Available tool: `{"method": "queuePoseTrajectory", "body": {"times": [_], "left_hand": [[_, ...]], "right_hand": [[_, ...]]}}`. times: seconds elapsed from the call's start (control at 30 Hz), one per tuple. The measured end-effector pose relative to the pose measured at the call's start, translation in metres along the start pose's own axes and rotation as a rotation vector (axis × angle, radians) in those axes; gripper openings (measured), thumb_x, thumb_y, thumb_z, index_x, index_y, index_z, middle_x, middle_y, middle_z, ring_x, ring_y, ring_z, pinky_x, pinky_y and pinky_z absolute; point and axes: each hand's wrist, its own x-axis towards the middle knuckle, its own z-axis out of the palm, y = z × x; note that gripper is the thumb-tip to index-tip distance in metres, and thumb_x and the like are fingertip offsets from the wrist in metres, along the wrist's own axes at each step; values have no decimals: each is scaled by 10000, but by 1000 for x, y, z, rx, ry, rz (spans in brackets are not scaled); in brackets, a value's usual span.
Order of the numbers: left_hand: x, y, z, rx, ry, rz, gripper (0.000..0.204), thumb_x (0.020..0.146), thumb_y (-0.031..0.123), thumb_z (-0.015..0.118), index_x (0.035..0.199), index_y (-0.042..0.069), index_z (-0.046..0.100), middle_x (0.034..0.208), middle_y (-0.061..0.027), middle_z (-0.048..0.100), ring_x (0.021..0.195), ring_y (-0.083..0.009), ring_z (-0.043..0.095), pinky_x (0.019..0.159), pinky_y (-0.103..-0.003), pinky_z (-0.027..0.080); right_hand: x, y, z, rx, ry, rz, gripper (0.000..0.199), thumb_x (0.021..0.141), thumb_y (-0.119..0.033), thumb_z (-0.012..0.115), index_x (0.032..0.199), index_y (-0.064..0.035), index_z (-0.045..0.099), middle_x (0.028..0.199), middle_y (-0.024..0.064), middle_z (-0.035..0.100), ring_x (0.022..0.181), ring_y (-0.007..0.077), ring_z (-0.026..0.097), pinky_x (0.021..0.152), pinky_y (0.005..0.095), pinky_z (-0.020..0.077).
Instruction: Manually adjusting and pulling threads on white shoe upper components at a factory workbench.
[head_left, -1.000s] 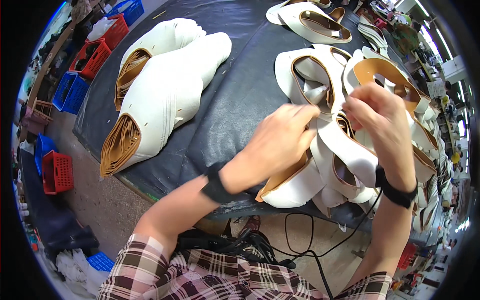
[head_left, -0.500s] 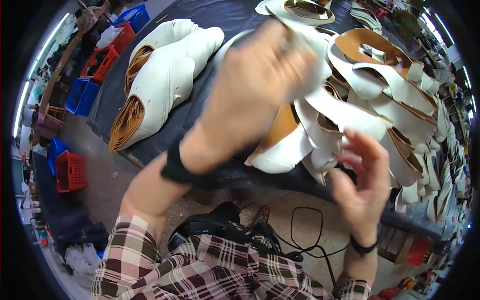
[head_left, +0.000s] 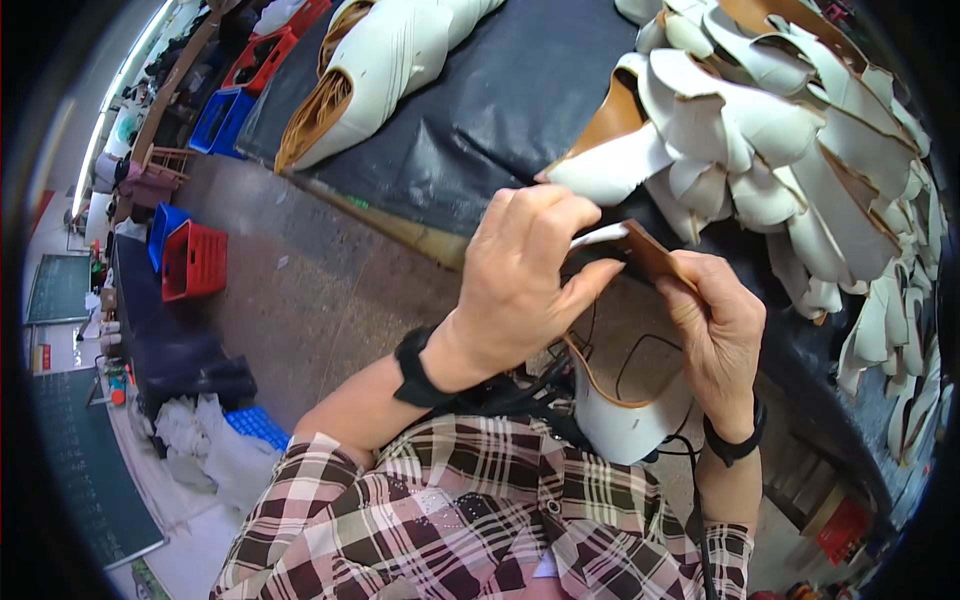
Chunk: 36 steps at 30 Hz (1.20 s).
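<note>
In front of my chest I hold a white shoe upper with brown lining [head_left: 625, 428], its rounded front hanging down below my hands. My left hand [head_left: 520, 285] pinches one end of it between thumb and curled fingers. The other end, its brown side showing, is gripped by my right hand [head_left: 718, 330] with the thumb pressed on it. On the dark-covered table [head_left: 480, 110], a heap of white uppers [head_left: 760, 130] spreads over the right side. A row of nested white uppers [head_left: 385, 75] with brown linings lies at the left of the table.
Below the table's left end are a red basket [head_left: 195, 260] and blue and red crates [head_left: 222, 122]. White plastic bags [head_left: 205, 440] lie at the lower left, near a dark board [head_left: 85, 460]. A black cable [head_left: 640, 350] hangs by my body. A red box [head_left: 843, 525] is at the lower right.
My hands have come from over the table, where they were apart, to in front of my chest. Both now grip one upper. The view has tilted lower.
</note>
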Motion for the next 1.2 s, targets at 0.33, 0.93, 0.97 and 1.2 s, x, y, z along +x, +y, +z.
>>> {"method": "queuePoseTrajectory", "body": {"times": [0.33,0.93,0.97,1.2], "left_hand": [[-35,0,24,-823,-481,-673,122,910,57,551,1006,-6,590,915,-39,625,847,-77,561,755,-237,475],[-50,-15,49,-948,-666,-1163,166,884,123,602,947,-26,640,848,-21,637,770,-61,567,710,-209,482],[-52,-17,52,-946,-670,-1175,166,884,123,602,947,-26,640,848,-21,637,770,-61,567,710,-209,482],[-53,-20,52,-660,-750,-959,149,868,100,582,936,-20,639,800,-41,660,721,-82,588,667,-239,487]], "right_hand": [[-38,51,-5,573,-275,581,202,900,-158,595,954,36,612,775,-6,605,726,52,532,662,220,443],[-61,58,30,470,-39,700,116,825,-36,652,931,7,633,766,36,648,676,95,603,589,226,468],[-62,59,32,200,-49,439,116,815,-35,655,922,3,631,765,64,638,672,144,610,587,246,471],[-55,68,35,-97,-136,47,95,802,-28,646,881,-2,600,754,116,577,650,250,589,574,308,463]]}}
